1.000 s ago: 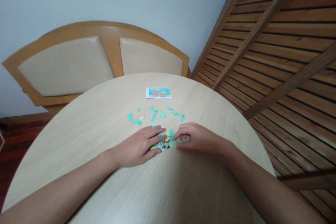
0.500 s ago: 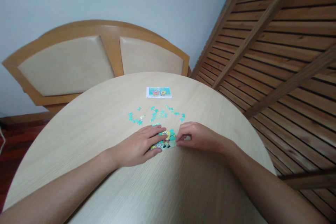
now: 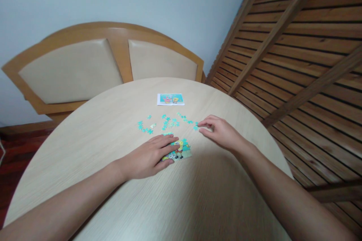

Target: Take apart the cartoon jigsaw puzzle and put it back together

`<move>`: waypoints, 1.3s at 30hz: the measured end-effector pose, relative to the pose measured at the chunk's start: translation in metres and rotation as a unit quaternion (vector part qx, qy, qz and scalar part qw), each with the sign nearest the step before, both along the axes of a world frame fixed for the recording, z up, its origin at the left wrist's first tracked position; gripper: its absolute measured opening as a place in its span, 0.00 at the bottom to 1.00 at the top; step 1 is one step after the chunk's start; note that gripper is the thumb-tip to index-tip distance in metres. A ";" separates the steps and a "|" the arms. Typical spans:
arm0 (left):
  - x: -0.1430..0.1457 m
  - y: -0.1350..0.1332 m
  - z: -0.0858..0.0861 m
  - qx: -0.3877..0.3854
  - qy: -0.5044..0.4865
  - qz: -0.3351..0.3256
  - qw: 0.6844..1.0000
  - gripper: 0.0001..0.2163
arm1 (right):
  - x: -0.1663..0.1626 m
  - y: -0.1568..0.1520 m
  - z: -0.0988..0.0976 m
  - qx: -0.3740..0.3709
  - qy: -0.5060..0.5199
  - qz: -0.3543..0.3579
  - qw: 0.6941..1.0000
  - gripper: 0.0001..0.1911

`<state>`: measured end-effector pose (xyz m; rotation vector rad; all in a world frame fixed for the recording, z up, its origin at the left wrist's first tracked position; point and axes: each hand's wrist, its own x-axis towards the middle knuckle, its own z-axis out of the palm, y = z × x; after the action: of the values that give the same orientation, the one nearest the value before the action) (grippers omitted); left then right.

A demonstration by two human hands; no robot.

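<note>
My left hand (image 3: pixel 151 155) lies flat, fingers spread, over the left part of a joined jigsaw puzzle (image 3: pixel 185 151). A yellow cartoon figure shows on the puzzle's uncovered right side; the rest is under my palm and fingers. Up and to the right of it, my right hand (image 3: pixel 219 131) has its thumb and fingers apart beside the loose teal puzzle pieces (image 3: pixel 195 127) at the right end of the scatter. Its fingertips reach the edge of these pieces, and nothing shows between them. More loose pieces (image 3: pixel 169 122) lie beyond the puzzle, in the middle and to the left.
A small picture sheet (image 3: pixel 171 99) with cartoon figures lies farther back on the round wooden table (image 3: pixel 113 115). Behind the table stands a wooden headboard with padded panels (image 3: pixel 70 71). A slatted wooden panel (image 3: pixel 288 45) rises along the right.
My right hand has left the puzzle's right edge and moved up and away to the loose pieces, its fingers opening. My left hand stays in place on the puzzle.
</note>
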<state>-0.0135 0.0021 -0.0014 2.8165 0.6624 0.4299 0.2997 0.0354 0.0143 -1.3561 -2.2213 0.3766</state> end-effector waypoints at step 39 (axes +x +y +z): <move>-0.035 0.029 0.018 -0.036 -0.022 -0.012 0.999 0.11 | 0.010 0.001 0.001 -0.019 -0.104 0.000 0.994 0.11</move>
<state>-0.0489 0.0316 0.0169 2.7368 0.6218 0.4538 0.3099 0.0369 0.0154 -1.4757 -2.3930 0.2899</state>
